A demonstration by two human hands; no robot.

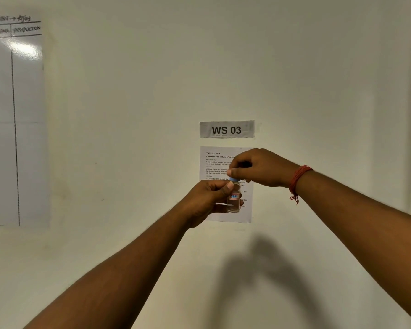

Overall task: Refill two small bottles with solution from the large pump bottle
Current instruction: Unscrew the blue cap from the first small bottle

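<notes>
Both arms are raised in front of a pale wall. My left hand [208,198] grips a small clear bottle [233,201] upright by its body; the bottle has a little red and blue label. Its blue cap [234,179] sits on top, and my right hand [256,168] pinches that cap from above with thumb and fingers. A red thread band circles my right wrist. The large pump bottle and the second small bottle are out of view.
A "WS 03" label [226,129] and a printed task sheet [217,162] are stuck to the wall just behind the hands. A whiteboard [14,124] with ruled columns hangs at the left. No table surface shows.
</notes>
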